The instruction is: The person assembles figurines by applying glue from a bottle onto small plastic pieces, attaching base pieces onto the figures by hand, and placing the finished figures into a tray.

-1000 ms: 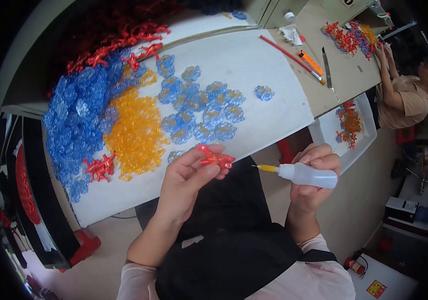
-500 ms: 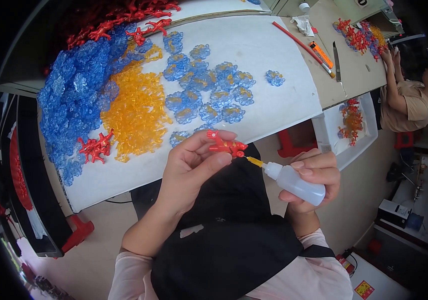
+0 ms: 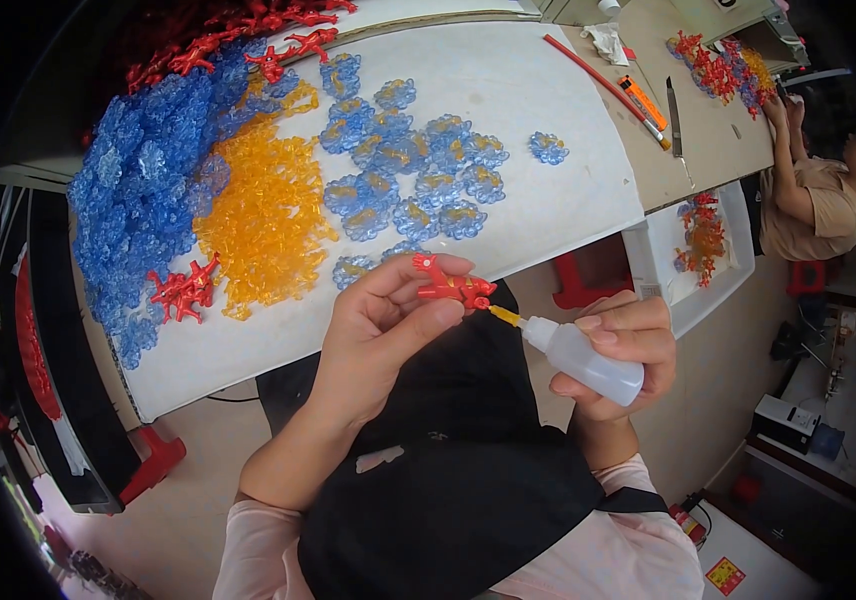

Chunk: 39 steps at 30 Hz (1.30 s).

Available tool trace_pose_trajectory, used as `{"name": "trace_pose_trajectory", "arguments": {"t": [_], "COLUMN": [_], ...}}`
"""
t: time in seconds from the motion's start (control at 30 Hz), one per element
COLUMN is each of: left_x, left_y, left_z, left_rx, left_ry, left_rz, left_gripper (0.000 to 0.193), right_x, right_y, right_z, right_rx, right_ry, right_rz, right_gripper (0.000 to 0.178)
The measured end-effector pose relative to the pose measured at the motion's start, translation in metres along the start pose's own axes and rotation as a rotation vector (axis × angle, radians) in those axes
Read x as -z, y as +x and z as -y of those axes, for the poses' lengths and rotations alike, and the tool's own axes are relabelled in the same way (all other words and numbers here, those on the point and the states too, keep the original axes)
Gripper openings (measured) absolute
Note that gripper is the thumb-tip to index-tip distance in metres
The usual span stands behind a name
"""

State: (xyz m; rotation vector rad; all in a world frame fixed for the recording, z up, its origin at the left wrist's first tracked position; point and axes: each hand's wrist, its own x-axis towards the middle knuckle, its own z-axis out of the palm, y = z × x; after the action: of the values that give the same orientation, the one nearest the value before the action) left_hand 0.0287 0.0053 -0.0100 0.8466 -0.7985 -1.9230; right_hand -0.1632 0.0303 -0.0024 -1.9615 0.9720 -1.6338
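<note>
My left hand (image 3: 378, 330) pinches a small red branched plastic piece (image 3: 451, 284) between thumb and fingers, just off the near edge of the white table (image 3: 548, 90). In my right hand (image 3: 620, 345) lies a small white squeeze bottle (image 3: 582, 359). Its yellow nozzle (image 3: 504, 315) touches the right end of the red piece. On the table lie a heap of blue translucent pieces (image 3: 143, 190), a heap of orange translucent pieces (image 3: 263, 215), several blue flower-shaped pieces with orange centres (image 3: 418, 170), and a few red pieces (image 3: 183, 290).
More red pieces (image 3: 238, 40) line the table's far edge. A red stick (image 3: 588, 65), an orange pen (image 3: 641, 105) and a knife (image 3: 675, 105) lie at the right. Another person (image 3: 813, 190) works there beside a white tray (image 3: 723, 290) of pieces. A black bag (image 3: 448, 480) sits on my lap.
Both hands have come slightly nearer to me, and the bottle's nozzle has closed in from a short gap to touch the red piece. The view has shifted a little.
</note>
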Motion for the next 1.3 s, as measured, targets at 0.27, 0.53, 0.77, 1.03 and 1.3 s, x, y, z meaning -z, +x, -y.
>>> {"name": "trace_pose_trajectory", "arguments": {"t": [0.27,0.53,0.77,1.03,1.3], "left_x": [0.003,0.001,0.000,0.016,0.030], "left_y": [0.001,0.002,0.004,0.007,-0.003], "left_z": [0.005,0.004,0.005,0.001,-0.013], "left_rx": [0.105,0.128,0.142,0.058,-0.096], "left_ry": [-0.117,-0.115,-0.119,-0.222,-0.177], "left_rz": [-0.028,-0.014,-0.015,-0.008,-0.103], "left_gripper": [0.029,0.029,0.029,0.027,0.028], "right_x": [0.005,0.004,0.003,0.016,0.038], "right_y": [-0.004,-0.004,-0.006,-0.002,0.038], "right_z": [-0.003,-0.004,-0.006,-0.018,-0.080], "right_rx": [0.022,0.035,0.029,0.010,-0.439], "right_ry": [0.060,0.015,-0.023,0.040,0.107], "right_rz": [-0.106,-0.042,-0.020,-0.043,0.032], "right_gripper": [0.042,0.043,0.044,0.045,0.029]}}
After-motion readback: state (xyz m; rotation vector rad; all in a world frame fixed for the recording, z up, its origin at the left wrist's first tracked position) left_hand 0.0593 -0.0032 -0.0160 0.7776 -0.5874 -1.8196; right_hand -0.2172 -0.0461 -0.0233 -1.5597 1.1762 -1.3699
